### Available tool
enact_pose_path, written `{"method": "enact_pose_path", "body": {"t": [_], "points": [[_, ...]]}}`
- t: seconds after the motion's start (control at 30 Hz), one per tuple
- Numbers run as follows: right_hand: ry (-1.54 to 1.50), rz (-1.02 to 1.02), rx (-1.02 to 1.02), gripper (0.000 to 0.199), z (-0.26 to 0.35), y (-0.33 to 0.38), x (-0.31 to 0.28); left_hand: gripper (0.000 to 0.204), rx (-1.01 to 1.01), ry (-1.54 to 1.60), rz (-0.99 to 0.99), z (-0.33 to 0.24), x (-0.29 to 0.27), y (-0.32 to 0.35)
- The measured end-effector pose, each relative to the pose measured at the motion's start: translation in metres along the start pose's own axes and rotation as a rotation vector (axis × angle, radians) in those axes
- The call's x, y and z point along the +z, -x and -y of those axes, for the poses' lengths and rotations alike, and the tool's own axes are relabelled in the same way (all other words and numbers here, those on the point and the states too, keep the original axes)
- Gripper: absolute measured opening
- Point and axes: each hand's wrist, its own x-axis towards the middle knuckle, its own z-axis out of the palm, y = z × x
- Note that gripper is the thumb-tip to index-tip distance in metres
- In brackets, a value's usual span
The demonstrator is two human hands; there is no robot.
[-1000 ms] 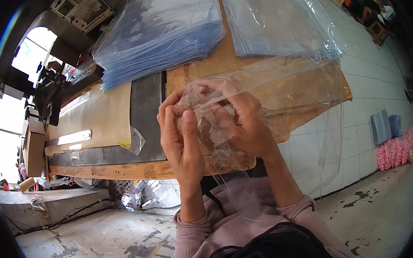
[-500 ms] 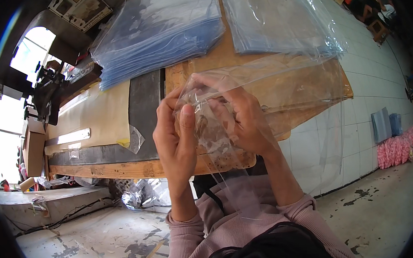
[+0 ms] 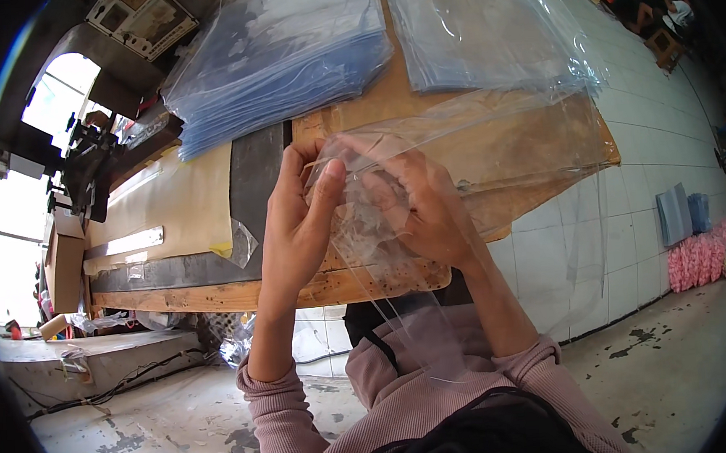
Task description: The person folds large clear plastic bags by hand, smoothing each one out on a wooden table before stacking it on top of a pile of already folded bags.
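Observation:
A large, clear plastic sheet (image 3: 534, 143), perhaps a bag, spreads over the near right part of the wooden table and hangs down toward my lap. My left hand (image 3: 299, 210) is closed on its bunched edge, thumb laid along the near side. My right hand (image 3: 433, 209) has its fingers curled in the same crumpled part and is partly seen through the film. Both hands are close together above the table's front edge. Beyond them lies a thick stack of bluish clear plastic sheets (image 3: 285, 80), with a second pile of clear plastic (image 3: 485, 41) to its right.
The wooden table (image 3: 216, 297) has a brown sheet (image 3: 184, 197) and a metal ruler (image 3: 132, 240) on its left part. Dark machinery (image 3: 81, 162) stands far left. Pink bundles (image 3: 706, 253) lie on the floor at right. A person (image 3: 676, 15) is at the far right.
My left forearm has swung outward to the left, and the left thumb has moved slightly up along the film. My right hand stays nearly in place, still gripping the plastic.

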Motion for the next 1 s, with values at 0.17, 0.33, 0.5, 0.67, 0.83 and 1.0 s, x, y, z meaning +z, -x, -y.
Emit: {"method": "enact_pose_path", "body": {"t": [0.17,0.33,0.5,0.67,0.83,1.0], "points": [[-0.030,0.036,0.030,0.036,0.002,-0.002,-0.001,0.029,0.039,-0.077,-0.018,0.000,0.001,-0.002],[-0.028,0.072,0.087,0.037,-0.004,0.001,-0.001,0.028,0.012,-0.087,0.084,-0.003,-0.006,-0.010],[-0.110,0.041,0.083,0.037,0.000,-0.002,-0.001,0.022,-0.063,-0.055,0.107,-0.007,-0.003,-0.011],[-0.086,0.066,0.116,0.034,-0.011,0.005,0.000,0.023,-0.166,-0.017,0.209,0.002,-0.010,-0.014],[-0.065,0.025,0.103,0.028,-0.009,0.004,0.001,0.026,-0.096,0.045,0.171,0.011,-0.006,-0.015],[0.201,-0.207,-0.031,0.025,-0.007,0.000,-0.016,0.031,-0.098,0.059,0.145,0.008,-0.005,-0.012]]}}
